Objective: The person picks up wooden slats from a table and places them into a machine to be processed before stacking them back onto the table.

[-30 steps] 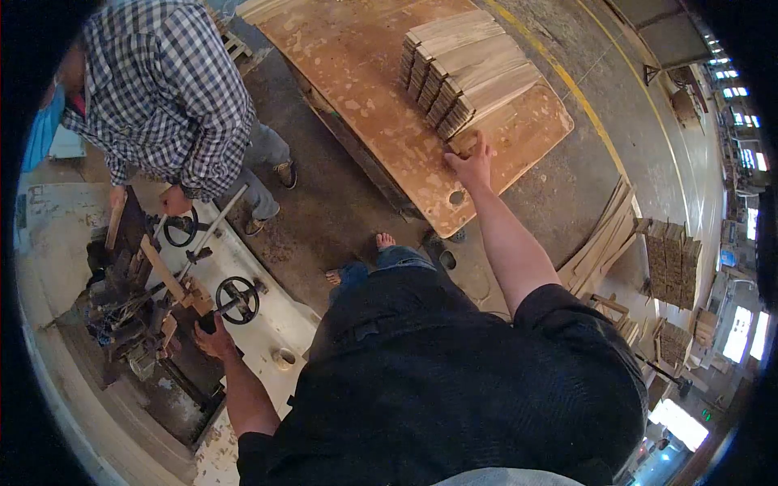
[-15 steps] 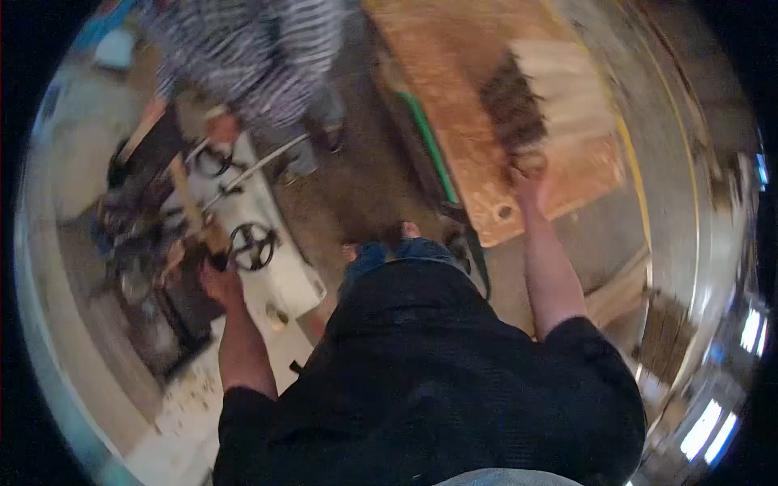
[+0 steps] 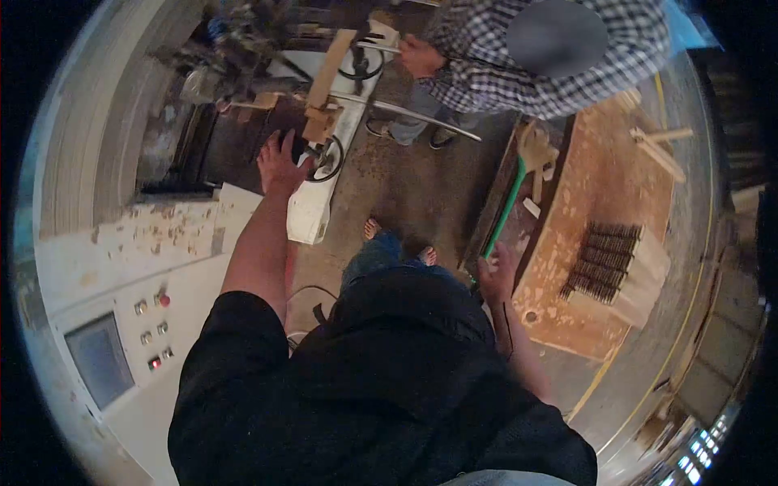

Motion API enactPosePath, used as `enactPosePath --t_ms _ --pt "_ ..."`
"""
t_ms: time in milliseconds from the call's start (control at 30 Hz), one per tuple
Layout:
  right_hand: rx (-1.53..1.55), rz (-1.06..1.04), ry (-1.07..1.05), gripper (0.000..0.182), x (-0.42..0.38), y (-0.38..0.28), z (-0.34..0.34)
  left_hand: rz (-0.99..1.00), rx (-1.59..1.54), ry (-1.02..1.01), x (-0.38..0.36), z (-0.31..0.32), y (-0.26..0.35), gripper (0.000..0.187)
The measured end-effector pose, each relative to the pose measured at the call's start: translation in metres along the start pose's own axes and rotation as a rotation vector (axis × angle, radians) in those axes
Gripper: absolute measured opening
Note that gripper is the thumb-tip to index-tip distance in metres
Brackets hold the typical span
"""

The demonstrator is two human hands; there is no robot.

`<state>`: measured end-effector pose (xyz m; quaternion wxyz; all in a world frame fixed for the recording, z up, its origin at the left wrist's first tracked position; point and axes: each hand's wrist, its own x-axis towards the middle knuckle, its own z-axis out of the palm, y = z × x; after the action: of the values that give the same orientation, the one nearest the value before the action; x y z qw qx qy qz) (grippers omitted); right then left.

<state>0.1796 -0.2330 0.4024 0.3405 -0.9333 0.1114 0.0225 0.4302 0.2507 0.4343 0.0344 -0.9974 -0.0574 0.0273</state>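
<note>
While my left hand (image 3: 279, 164) rests open beside the handwheel (image 3: 328, 158) at eleven o'clock and my right hand (image 3: 496, 275) grips the green bar (image 3: 504, 212), I risk a pinched finger.

Dark metal handwheel (image 3: 327, 159) looking matt, white painted machine casing (image 3: 309, 212) showing chipped and worn, plywood board (image 3: 604, 202) lying rough and blotchy, green handle (image 3: 504, 212) shining smooth, checked cloth shirt (image 3: 502, 73) hanging soft.

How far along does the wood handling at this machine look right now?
Done: wood strips sit stacked in rows on the board table. In hand: the left hand rests on the machine by its black handwheel; the right hand is at the table edge near a green bar, gripping nothing visible. Left: a wooden piece lies on the machine.
</note>
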Motion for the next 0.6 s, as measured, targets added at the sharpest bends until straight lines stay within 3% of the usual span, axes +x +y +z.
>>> enactPosePath --t_ms 133,200,267,333,400,467,567,600 --pt "0.158 -0.259 -0.032 0.058 0.094 -0.075 -0.007 0.018 -0.113 0.051 -0.004 0.005 0.000 0.086" --pt "-0.082 -0.453 0.091 0.056 0.143 -0.106 -0.006 0.029 -0.112 0.118 -0.003 0.010 -0.004 0.083" --pt "-0.186 -0.521 0.111 0.052 0.188 -0.139 -0.008 0.018 -0.155 0.073 -0.005 0.001 0.000 0.079" --pt "-0.298 -0.586 0.145 0.048 0.220 -0.156 0.000 0.029 -0.131 0.152 -0.003 0.007 -0.005 0.079" --pt "-0.444 -0.431 -0.139 0.051 0.250 -0.157 0.020 0.017 -0.174 0.043 -0.003 0.007 -0.007 0.079" --pt "-0.617 -0.128 -0.324 0.051 0.269 -0.163 0.033 0.051 -0.196 0.006 0.001 0.007 -0.008 0.077" --pt "-0.677 -0.048 -0.339 0.053 0.284 -0.179 0.019 0.026 -0.188 -0.053 0.000 0.000 -0.004 0.075" --pt "-0.696 -0.091 -0.381 0.045 0.290 -0.167 0.025 0.025 -0.170 -0.047 -0.003 0.005 -0.004 0.074"
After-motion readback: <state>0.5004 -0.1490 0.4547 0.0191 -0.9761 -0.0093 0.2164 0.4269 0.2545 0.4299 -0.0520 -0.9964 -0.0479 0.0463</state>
